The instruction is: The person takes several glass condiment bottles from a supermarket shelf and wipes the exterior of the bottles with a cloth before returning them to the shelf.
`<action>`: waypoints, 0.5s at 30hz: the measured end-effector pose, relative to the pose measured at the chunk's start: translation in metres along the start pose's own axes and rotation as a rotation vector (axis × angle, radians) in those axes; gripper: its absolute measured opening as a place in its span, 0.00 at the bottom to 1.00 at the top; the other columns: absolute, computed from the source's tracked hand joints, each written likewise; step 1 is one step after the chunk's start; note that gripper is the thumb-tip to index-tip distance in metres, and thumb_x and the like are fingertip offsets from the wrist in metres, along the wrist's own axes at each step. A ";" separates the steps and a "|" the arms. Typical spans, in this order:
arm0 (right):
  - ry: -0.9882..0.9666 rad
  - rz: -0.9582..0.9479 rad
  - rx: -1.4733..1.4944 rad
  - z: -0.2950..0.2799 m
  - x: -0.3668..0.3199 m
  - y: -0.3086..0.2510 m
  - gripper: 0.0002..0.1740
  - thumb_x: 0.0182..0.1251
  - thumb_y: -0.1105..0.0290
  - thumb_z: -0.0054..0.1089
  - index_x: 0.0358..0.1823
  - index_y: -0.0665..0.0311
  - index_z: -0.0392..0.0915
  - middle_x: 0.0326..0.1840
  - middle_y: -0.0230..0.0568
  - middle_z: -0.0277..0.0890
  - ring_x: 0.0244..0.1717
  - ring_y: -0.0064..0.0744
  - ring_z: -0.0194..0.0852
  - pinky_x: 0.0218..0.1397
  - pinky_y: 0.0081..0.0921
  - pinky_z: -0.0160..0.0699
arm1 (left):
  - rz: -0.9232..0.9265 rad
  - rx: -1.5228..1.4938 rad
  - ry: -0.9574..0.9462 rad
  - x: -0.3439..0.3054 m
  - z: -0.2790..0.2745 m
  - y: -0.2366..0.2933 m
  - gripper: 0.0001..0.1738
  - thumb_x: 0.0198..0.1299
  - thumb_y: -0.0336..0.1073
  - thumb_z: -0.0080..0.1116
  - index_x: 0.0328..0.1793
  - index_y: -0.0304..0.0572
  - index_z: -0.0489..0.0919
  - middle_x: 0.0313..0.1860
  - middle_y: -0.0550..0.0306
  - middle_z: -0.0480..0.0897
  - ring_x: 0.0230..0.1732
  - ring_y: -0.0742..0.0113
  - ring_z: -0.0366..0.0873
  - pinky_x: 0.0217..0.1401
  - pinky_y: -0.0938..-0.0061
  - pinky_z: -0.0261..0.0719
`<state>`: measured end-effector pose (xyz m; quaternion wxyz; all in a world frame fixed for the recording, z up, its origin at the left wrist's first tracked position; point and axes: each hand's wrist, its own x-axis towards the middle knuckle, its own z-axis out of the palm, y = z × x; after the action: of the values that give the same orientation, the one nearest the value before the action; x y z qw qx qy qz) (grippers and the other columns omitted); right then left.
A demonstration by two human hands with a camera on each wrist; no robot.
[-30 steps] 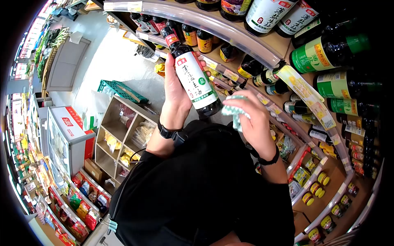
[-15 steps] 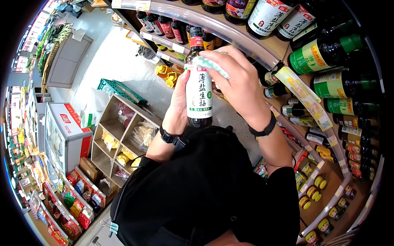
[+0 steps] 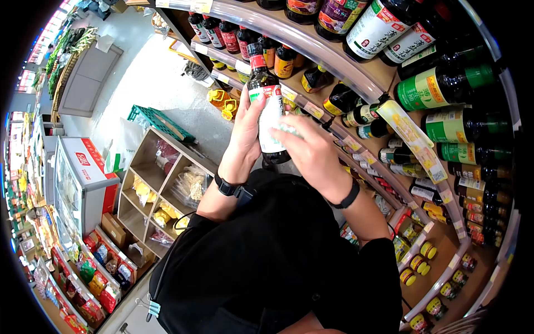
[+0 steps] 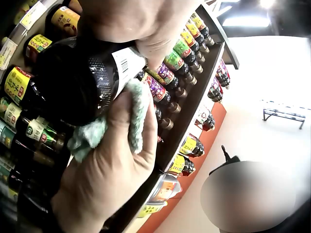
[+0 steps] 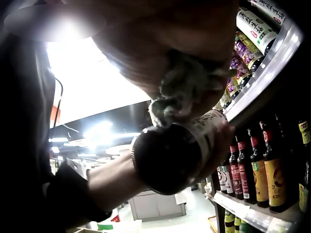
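One dark bottle (image 3: pixel 268 106), capped and white-labelled, held slightly tilted before the body; fill level cannot be told. One left hand (image 3: pixel 245 132), thumb and fingers clamped round the bottle. One right hand (image 3: pixel 315 152), blurred from above; the left wrist view shows thumb and fingers pinching a pale green cloth (image 4: pixel 138 116), which appears to touch the bottle. Step, as judged: wiping. Best method: firm left grip, bottle turned by degrees, light strokes along the label to spare its edges, a fold of cloth between fingertips and surface, base included. Adjacent: shelves (image 3: pixel 311 40), stocked with sauce-type bottles (image 3: pixel 371 33); lower down, yellow-lidded jars (image 3: pixel 418 265), contents hidden. Beyond: one compartmented rack (image 3: pixel 146 161), bagged goods inside, some yellow; one green crate (image 3: pixel 161 123), contents indistinct. Farther: one white cabinet (image 3: pixel 83 158), contents unclear.
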<state>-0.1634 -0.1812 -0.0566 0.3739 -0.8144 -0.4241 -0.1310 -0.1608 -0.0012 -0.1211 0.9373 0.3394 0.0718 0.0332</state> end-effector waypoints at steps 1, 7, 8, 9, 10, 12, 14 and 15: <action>-0.002 -0.001 -0.001 -0.001 -0.005 -0.003 0.18 0.68 0.78 0.70 0.58 0.59 0.92 0.58 0.40 0.86 0.56 0.46 0.89 0.59 0.39 0.90 | -0.009 0.037 0.017 0.001 0.000 0.000 0.23 0.87 0.44 0.56 0.80 0.44 0.70 0.70 0.42 0.86 0.58 0.53 0.91 0.61 0.60 0.94; -0.023 0.041 0.099 -0.018 0.017 -0.002 0.17 0.65 0.81 0.72 0.55 0.61 0.91 0.58 0.41 0.86 0.56 0.47 0.90 0.57 0.41 0.91 | -0.157 -0.119 -0.076 0.006 -0.006 0.009 0.28 0.88 0.41 0.44 0.90 0.49 0.65 0.70 0.49 0.86 0.65 0.55 0.89 0.68 0.53 0.90; 0.034 0.023 0.104 -0.021 0.029 -0.001 0.19 0.65 0.82 0.73 0.57 0.62 0.90 0.59 0.43 0.85 0.56 0.49 0.89 0.57 0.41 0.91 | -0.118 -0.099 -0.070 0.004 -0.001 0.007 0.29 0.88 0.41 0.44 0.91 0.48 0.64 0.71 0.49 0.85 0.67 0.56 0.88 0.71 0.53 0.89; 0.042 0.024 0.099 -0.021 0.040 0.001 0.19 0.65 0.82 0.73 0.57 0.62 0.90 0.59 0.43 0.85 0.56 0.49 0.89 0.57 0.41 0.91 | -0.079 -0.080 -0.065 0.002 0.003 0.006 0.30 0.88 0.41 0.45 0.91 0.47 0.63 0.73 0.49 0.84 0.69 0.56 0.87 0.73 0.53 0.88; 0.094 0.012 0.045 -0.021 0.051 0.003 0.20 0.65 0.81 0.73 0.59 0.62 0.89 0.59 0.44 0.84 0.56 0.49 0.89 0.58 0.40 0.91 | -0.110 -0.045 -0.093 -0.001 0.001 0.003 0.31 0.88 0.43 0.49 0.91 0.43 0.65 0.75 0.49 0.83 0.71 0.57 0.86 0.74 0.54 0.87; 0.152 -0.036 -0.025 -0.019 0.067 0.015 0.24 0.65 0.81 0.73 0.63 0.63 0.85 0.60 0.44 0.82 0.57 0.49 0.89 0.59 0.39 0.92 | -0.144 -0.026 -0.138 -0.007 -0.005 -0.001 0.30 0.87 0.44 0.56 0.88 0.41 0.69 0.72 0.50 0.84 0.70 0.59 0.87 0.73 0.58 0.88; 0.142 -0.031 -0.093 -0.016 0.072 0.021 0.23 0.66 0.80 0.72 0.63 0.64 0.85 0.60 0.45 0.82 0.58 0.48 0.89 0.59 0.39 0.92 | -0.150 -0.009 -0.194 -0.008 -0.015 -0.004 0.29 0.87 0.45 0.58 0.86 0.41 0.70 0.71 0.51 0.85 0.69 0.60 0.87 0.73 0.60 0.89; 0.132 -0.033 -0.093 -0.013 0.069 0.025 0.22 0.67 0.79 0.72 0.63 0.63 0.86 0.60 0.45 0.82 0.58 0.48 0.89 0.59 0.38 0.92 | -0.169 -0.028 -0.196 -0.010 -0.015 -0.004 0.28 0.87 0.45 0.58 0.84 0.41 0.72 0.70 0.51 0.85 0.68 0.60 0.88 0.72 0.60 0.89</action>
<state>-0.1001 -0.1588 -0.0233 0.3606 -0.8134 -0.4052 -0.2101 -0.1728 0.0044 -0.1341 0.9440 0.3206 0.0079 -0.0780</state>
